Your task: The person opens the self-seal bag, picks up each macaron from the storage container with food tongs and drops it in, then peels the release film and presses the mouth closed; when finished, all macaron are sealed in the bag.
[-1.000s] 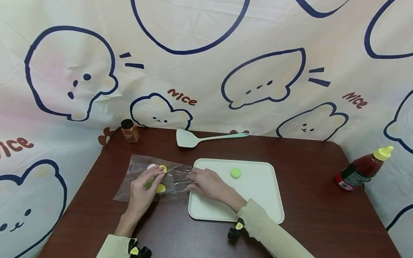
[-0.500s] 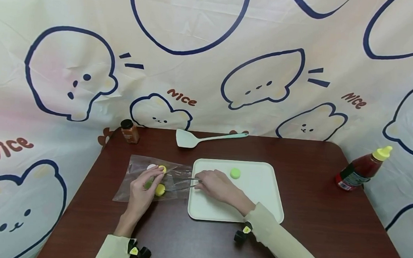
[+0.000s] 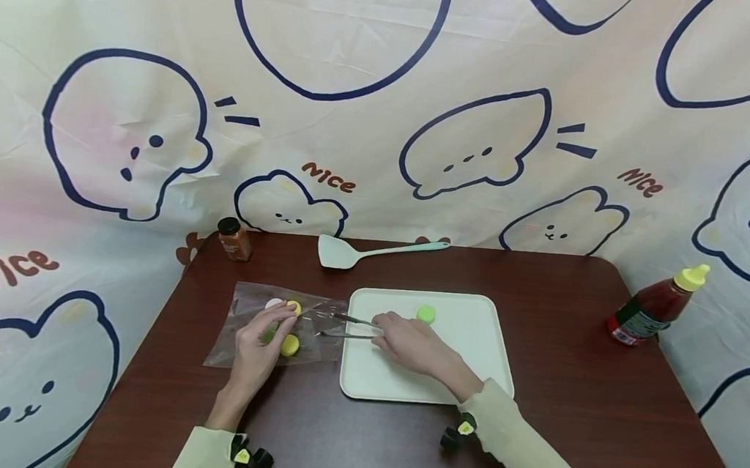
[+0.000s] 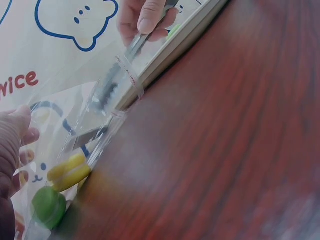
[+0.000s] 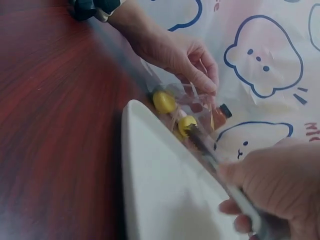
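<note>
A clear plastic bag lies on the table, holding several macarons, among them a yellow one and a green one. My left hand pinches the upper side of the bag between thumb and fingers. Metal tongs are gripped in my right hand above the tray; their spread tips reach into the bag's mouth with nothing visible between them. On the white tray rests one light green macaron, just behind my right hand.
A pale green spatula lies at the table's back edge. A small black-capped spice jar stands at the back left. On the right is a red sauce bottle with a yellow cap.
My right hand has moved to the right with the tongs, whose tips have drawn back toward the bag's mouth. My left hand has stayed at the bag.
</note>
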A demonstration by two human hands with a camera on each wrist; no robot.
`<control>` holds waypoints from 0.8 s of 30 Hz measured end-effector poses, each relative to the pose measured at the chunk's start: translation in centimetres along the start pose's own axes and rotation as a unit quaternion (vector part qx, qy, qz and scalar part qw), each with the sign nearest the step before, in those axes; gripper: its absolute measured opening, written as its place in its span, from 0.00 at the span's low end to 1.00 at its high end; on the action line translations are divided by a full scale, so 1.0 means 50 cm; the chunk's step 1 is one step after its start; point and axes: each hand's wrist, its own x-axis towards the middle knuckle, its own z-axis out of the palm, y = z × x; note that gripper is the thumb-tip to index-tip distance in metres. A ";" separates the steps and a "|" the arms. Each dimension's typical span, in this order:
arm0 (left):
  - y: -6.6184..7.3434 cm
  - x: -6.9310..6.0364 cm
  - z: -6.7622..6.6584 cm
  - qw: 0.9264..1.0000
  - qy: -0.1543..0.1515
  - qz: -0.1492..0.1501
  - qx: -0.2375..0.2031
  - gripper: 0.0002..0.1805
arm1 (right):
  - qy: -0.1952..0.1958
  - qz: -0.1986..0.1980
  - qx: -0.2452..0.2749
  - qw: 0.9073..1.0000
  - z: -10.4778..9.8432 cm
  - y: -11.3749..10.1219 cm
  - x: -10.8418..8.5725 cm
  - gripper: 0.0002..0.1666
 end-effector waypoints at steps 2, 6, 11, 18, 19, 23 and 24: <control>-0.001 -0.001 0.000 1.000 0.000 0.000 -0.001 0.12 | 0.014 0.011 0.008 1.000 0.002 0.006 -0.011 0.21; -0.001 -0.001 0.000 1.000 0.001 0.001 -0.001 0.11 | 0.044 0.045 0.047 0.997 0.000 0.023 -0.039 0.23; 0.000 -0.001 0.000 1.000 0.004 0.002 0.000 0.12 | 0.062 0.088 0.081 0.991 -0.005 0.048 -0.071 0.23; 0.002 0.000 0.000 1.000 0.002 0.000 -0.003 0.13 | 0.101 0.136 0.094 0.981 -0.008 0.092 -0.113 0.22; 0.002 0.000 0.000 1.000 0.001 -0.001 -0.003 0.13 | 0.104 0.141 0.092 0.980 -0.007 0.100 -0.120 0.23; 0.001 -0.001 0.002 1.000 -0.001 -0.002 -0.003 0.13 | 0.114 0.161 0.085 0.977 -0.010 0.126 -0.147 0.26; 0.001 -0.001 0.002 1.000 -0.001 -0.003 -0.002 0.13 | 0.113 0.166 0.084 0.976 -0.010 0.133 -0.154 0.27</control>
